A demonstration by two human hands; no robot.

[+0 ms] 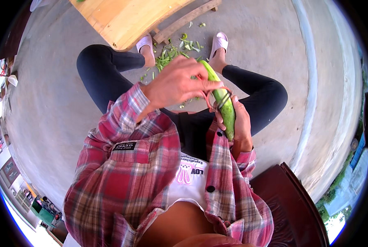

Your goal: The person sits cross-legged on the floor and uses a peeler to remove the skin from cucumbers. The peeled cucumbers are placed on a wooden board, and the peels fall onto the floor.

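My left hand [242, 119] grips the lower part of a long green gourd [228, 119], likely a luffa or zucchini, tilted over my lap. The upper part of its skin looks paler and peeled, and the lower end is darker green. My right hand [184, 81] is shut on a peeler [223, 98] with an orange-red handle and metal blade, which lies across the gourd near its middle. Motion blurs my right fingers. On the floor between my feet lies a scatter of green peelings [168, 57], partly hidden behind my right hand.
A wooden table [125, 21] reaches over the floor at the upper left, its corner near my right knee. Beside it is a low wooden rail [187, 20]. A dark red carved wooden chair part [290, 207] stands at the lower right. Grey concrete floor surrounds my feet.
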